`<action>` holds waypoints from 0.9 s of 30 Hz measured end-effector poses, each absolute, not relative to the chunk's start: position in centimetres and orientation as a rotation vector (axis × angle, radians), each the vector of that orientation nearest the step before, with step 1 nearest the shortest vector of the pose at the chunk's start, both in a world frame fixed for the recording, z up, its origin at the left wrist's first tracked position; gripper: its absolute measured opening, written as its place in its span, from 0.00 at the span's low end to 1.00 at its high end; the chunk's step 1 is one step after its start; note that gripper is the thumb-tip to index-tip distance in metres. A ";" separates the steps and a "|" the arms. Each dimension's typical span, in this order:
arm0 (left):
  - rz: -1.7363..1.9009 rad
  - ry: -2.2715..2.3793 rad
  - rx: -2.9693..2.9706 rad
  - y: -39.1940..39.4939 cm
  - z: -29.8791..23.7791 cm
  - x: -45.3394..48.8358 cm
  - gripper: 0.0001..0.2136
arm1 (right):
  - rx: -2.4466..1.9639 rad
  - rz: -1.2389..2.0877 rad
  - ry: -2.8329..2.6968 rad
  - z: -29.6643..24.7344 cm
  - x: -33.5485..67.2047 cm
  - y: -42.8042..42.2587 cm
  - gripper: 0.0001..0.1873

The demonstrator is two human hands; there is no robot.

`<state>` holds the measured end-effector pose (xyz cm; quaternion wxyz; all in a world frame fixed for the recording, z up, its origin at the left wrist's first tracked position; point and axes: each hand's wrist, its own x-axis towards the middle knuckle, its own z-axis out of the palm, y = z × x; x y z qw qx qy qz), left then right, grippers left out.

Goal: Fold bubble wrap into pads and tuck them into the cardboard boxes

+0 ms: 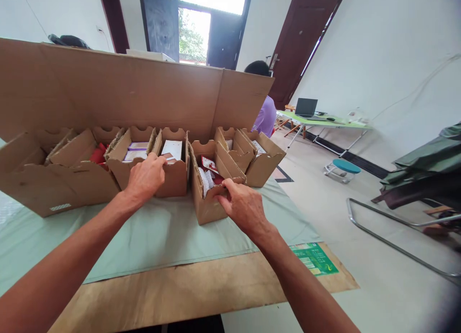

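Observation:
A row of small open cardboard boxes stands on a pale green sheet [154, 237] over a cardboard-covered table. My left hand [146, 177] rests on the front rim of the box [175, 172] that holds white cards, fingers curled over its edge. My right hand [241, 205] grips the front wall of the neighbouring box [207, 205], which holds red and white packets and sits pulled forward of the row.
A tall cardboard wall [118, 90] stands behind the boxes. More boxes sit left [54, 179] and right [264, 160]. Behind the wall sits a person in a purple shirt [265, 114]. A green table with a laptop [306, 107], a stool [342, 168] and a folded cot [425, 169] stand at right.

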<state>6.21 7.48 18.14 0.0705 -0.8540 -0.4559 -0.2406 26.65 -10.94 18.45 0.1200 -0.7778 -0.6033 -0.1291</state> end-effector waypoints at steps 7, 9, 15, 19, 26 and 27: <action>-1.281 -0.980 -2.649 1.3 11.9 6.2 0.26 | -2.341 -0.363 -1.772 18.9 26.5 -5.4 0.12; -1.317 -0.834 -2.726 0.1 9.0 6.6 0.26 | -2.354 -0.367 -1.779 19.1 26.6 -3.8 0.14; -0.974 -0.931 -3.039 -0.8 2.1 7.7 0.21 | -2.453 -0.372 -1.712 19.6 27.6 0.3 0.16; -0.746 -0.979 -3.141 -0.7 1.9 7.8 0.17 | -2.469 -0.379 -1.653 19.6 28.7 2.7 0.17; -0.970 -1.044 -3.236 -0.4 2.0 8.0 0.12 | -1.523 0.286 -1.489 19.8 24.3 -3.6 0.23; -1.075 -1.081 -3.244 -0.3 1.8 8.1 0.11 | -1.315 0.519 -1.487 19.7 22.8 -5.5 0.23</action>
